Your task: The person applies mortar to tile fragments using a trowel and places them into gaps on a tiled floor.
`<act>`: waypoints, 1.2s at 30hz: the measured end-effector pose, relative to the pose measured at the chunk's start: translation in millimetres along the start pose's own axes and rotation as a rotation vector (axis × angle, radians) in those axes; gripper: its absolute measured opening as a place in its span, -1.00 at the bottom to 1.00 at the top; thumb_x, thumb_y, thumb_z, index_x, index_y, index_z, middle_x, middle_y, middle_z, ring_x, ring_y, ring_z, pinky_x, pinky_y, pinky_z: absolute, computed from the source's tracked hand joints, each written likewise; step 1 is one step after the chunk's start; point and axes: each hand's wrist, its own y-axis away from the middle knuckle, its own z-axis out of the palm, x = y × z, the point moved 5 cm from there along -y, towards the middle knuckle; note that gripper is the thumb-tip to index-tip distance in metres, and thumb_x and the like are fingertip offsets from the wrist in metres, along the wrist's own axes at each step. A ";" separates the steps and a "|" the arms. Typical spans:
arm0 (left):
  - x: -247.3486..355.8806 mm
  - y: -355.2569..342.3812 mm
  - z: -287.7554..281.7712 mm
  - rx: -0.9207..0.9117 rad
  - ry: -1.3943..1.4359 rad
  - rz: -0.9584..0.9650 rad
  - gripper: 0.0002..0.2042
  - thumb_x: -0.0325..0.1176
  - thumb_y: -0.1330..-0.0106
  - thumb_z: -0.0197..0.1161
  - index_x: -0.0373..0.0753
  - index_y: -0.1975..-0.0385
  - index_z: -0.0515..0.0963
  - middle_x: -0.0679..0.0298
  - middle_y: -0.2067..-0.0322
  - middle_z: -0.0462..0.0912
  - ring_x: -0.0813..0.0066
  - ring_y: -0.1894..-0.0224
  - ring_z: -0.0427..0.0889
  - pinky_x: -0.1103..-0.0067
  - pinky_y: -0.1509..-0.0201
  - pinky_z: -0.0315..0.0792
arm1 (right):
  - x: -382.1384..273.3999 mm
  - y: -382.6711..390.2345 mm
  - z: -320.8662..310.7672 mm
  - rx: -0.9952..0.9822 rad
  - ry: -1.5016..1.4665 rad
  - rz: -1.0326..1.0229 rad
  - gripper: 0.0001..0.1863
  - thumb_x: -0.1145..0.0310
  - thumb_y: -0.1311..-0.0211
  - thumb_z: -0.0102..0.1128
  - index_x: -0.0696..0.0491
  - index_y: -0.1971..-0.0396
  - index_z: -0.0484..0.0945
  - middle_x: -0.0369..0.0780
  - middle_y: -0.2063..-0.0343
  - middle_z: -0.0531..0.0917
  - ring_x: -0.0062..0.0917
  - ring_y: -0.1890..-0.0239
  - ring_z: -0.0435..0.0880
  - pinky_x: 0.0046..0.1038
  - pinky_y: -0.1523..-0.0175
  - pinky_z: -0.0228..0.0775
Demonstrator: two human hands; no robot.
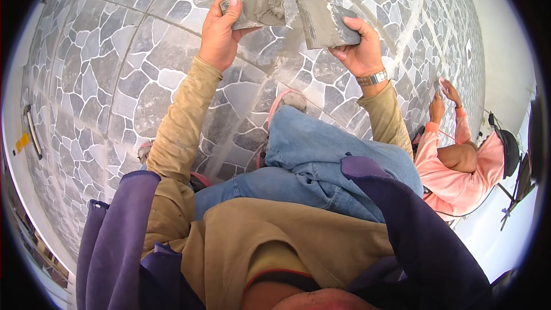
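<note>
My left hand [221, 37] grips a small square flat pad [252, 8] with a lump of wet grey paste on its face. Just to its right, my right hand [360, 46] holds a second flat dark-grey pad [324, 23], its face coated with smeared grey paste. The two pads are slightly apart, above the stone-patterned tiled floor [143, 66]. A smear of grey paste [290, 43] runs along the floor between and below them.
A co-worker in a pink top [453, 178] crouches at the right, both hands [445, 97] at the floor. My bent knee [293, 138] and pink-strapped footwear [278, 97] are below my hands. A long handle with a yellow label [33, 132] lies at the far-left edge.
</note>
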 end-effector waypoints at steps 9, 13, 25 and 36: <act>-12.8 -3.9 5.9 -0.063 -0.057 0.115 -0.65 -0.21 -0.51 0.17 -0.13 -0.22 0.42 0.25 0.00 0.64 0.49 -0.02 0.64 0.47 -0.09 0.57 | 16.0 -10.3 -3.9 0.019 0.041 0.039 -0.79 0.24 -0.29 0.16 0.09 0.29 0.55 -0.23 0.42 0.67 -0.54 0.55 0.53 -0.49 0.58 0.23; -25.2 -2.2 5.2 -0.108 -0.209 0.192 -0.67 -0.25 -0.51 0.16 -0.14 -0.20 0.43 0.26 0.02 0.64 0.52 0.00 0.63 0.51 -0.09 0.55 | 25.3 -16.8 -16.3 0.156 0.058 -0.004 -0.83 0.28 -0.28 0.16 0.06 0.27 0.53 -0.26 0.41 0.65 -0.53 0.50 0.54 -0.48 0.57 0.22; -59.0 10.4 10.6 -0.085 0.336 -0.364 -0.58 -0.09 -0.57 -0.01 -0.30 -0.18 0.42 0.16 -0.02 0.63 0.37 0.01 0.70 0.44 0.05 0.71 | -10.1 -13.6 -43.8 -0.054 0.110 0.069 -0.74 0.23 -0.21 0.17 0.10 0.22 0.60 -0.25 0.43 0.68 -0.52 0.58 0.58 -0.48 0.68 0.18; -33.4 1.9 -15.7 -0.273 0.219 -0.239 -0.55 -0.08 -0.56 0.00 -0.31 -0.22 0.40 0.16 -0.04 0.62 0.36 -0.05 0.68 0.40 -0.05 0.68 | -19.7 -53.2 -114.0 0.060 0.217 0.115 -0.76 0.31 -0.20 0.21 0.14 0.21 0.60 -0.21 0.37 0.70 -0.55 0.51 0.67 -0.47 0.62 0.46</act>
